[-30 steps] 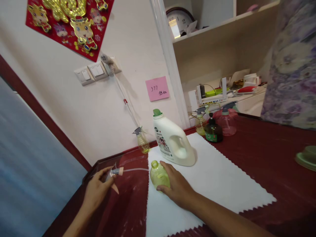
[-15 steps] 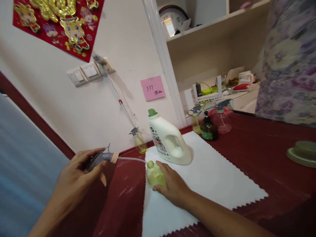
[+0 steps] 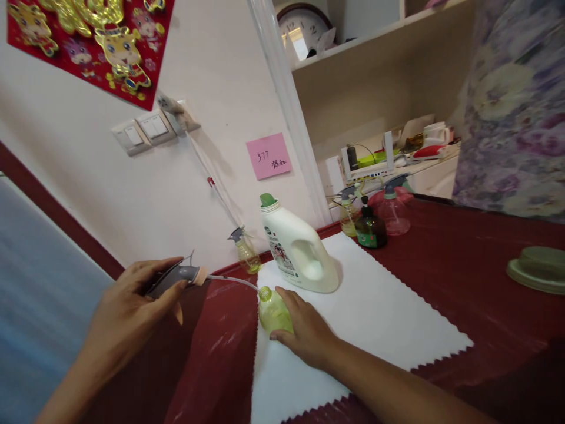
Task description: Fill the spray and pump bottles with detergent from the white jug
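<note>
My left hand (image 3: 132, 306) is closed around a grey spray nozzle (image 3: 179, 275) with a peach collar, held above the red table. From the nozzle a thin clear dip tube (image 3: 233, 279) runs right, its end at the mouth of a yellow-green bottle (image 3: 274, 313). I cannot tell whether the tube's end is inside the neck. My right hand (image 3: 306, 330) grips the bottle from the right side; the bottle tilts to the left over a white cloth (image 3: 371, 330). Behind it stands a large white detergent jug (image 3: 300, 247) with a green spout.
A yellow spray bottle (image 3: 248, 256) stands by the wall, left of the jug. At the back right are another yellow spray bottle (image 3: 348, 218), a dark pump bottle (image 3: 371, 228) and a clear spray bottle (image 3: 395, 217). A green translucent lid-like dish (image 3: 538, 271) lies far right.
The view has shifted slightly, moving everything a little left in the picture. The bottle's neck now leans more upright, and its mouth still meets the tube's end. Both hands keep their holds.
</note>
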The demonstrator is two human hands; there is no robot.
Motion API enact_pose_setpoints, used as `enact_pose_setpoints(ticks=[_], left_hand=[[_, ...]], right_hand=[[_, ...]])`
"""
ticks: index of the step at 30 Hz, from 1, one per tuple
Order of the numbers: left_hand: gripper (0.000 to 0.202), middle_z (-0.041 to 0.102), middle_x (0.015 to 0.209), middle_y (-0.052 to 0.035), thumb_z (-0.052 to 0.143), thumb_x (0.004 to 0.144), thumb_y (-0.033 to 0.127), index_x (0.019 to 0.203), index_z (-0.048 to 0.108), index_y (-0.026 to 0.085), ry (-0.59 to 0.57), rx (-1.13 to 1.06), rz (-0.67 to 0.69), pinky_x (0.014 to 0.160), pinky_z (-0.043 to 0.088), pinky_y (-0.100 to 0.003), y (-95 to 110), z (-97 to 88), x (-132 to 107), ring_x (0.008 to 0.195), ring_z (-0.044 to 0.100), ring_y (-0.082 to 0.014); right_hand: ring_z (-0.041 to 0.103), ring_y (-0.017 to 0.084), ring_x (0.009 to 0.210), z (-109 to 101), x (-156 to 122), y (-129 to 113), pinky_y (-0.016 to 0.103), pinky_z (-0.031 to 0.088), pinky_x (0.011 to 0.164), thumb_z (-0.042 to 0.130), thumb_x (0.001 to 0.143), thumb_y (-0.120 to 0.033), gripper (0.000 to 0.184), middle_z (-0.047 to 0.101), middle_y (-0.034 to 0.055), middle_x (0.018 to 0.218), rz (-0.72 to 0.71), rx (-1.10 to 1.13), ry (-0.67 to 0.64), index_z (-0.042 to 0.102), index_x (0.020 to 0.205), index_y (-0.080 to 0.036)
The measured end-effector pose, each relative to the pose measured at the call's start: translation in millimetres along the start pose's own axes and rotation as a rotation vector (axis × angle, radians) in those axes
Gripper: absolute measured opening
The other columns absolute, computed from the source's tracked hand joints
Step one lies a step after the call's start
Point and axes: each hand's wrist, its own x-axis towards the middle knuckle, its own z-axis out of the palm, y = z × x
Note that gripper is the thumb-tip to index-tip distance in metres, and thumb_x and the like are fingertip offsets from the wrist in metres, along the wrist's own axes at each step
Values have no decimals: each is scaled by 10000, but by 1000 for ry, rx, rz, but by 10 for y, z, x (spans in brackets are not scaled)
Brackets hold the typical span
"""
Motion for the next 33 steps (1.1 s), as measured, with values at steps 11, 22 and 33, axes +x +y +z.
enact_pose_setpoints(ticks=[11,22,33], left_hand=[[413,681,978,-44,613,763,447,1106,750,263,-306,-256,162,654,523,-313,359,517,-48,813,679,-238],[472,697,1036,-62,575,775,345,1210,730,250,-410,-269,243,834,524,-377,506,737,-24,942,664,-268],[471,723,1100,-60,578,790,258,1232,743,273,-455,-202,326,883,536,-369,519,778,22,938,675,-258]], right_hand=[[469,343,1412,11,17,23,517,380,1170,788,782,-295,895,493,156,1549,-3,-6,6,357,1563,-220],[464,352,1403,-8,24,0,521,377,1167,793,781,-282,892,493,170,1546,-17,-7,1,368,1556,-160],[470,336,1409,16,26,11,497,374,1180,792,760,-278,902,497,142,1541,15,37,21,366,1554,-233]])
